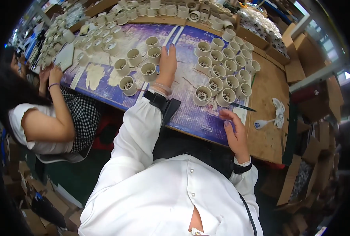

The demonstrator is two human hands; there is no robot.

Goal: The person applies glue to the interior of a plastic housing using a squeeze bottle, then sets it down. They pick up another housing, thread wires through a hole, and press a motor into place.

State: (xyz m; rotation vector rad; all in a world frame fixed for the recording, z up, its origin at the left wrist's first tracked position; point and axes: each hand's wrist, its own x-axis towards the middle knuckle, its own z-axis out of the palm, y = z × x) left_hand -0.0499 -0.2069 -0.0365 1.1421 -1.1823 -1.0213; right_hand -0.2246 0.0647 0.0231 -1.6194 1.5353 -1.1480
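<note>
My left hand (168, 66) rests over the purple tabletop with its fingers stretched forward. Its inner side is against or close beside a small group of cream round cups (148, 71), with small parts and thin wires inside them. My right hand (236, 133) is at the front edge of the table, its fingers loosely bent and the thumb apart, with nothing visible in it. Just beyond it stands a packed group of similar cups (218, 71), in several rows. A dark slim pen-like tool (243, 106) lies between that group and my right hand.
A white bottle-like item (261, 124) and a crumpled white cloth (278, 112) lie on the brown board at right. Many more cups (155, 10) line the back. A co-worker (45, 114) sits at the left, hands on parts. Cardboard boxes (297, 177) stand at right.
</note>
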